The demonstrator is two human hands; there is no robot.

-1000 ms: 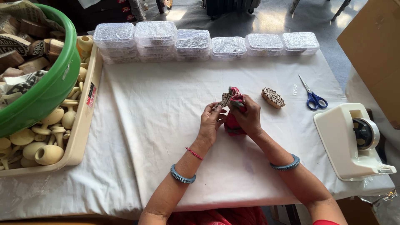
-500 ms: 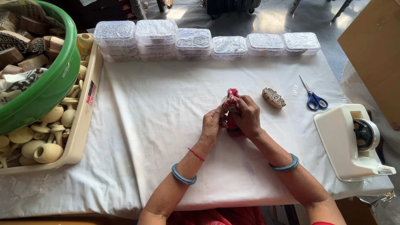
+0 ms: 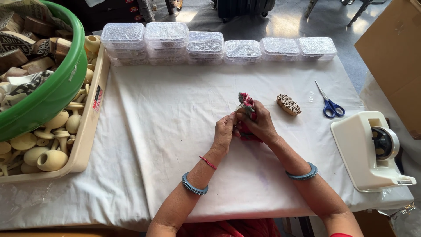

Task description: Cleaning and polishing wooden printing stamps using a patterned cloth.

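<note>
Right hand [image 3: 258, 125] closed around a red patterned cloth bundle [image 3: 246, 102], whose top pokes out above the fingers, long axis running away from the person. Left hand [image 3: 225, 131] pinches its near-left edge. Both meet mid-table [image 3: 166, 114]. Carved wooden block [image 3: 288, 104] lies just right, nearer the right hand; scissors [image 3: 329, 103] beyond.

1. A table under a white cloth [image 3: 175, 131].
2. Along its far edge, a row of stacked clear plastic boxes [image 3: 206, 46].
3. On the left, a beige tray [image 3: 90, 127].
4. On the right, a carved wooden block [image 3: 288, 104], blue-handled scissors [image 3: 330, 104] and a white tape dispenser [image 3: 370, 151].
</note>
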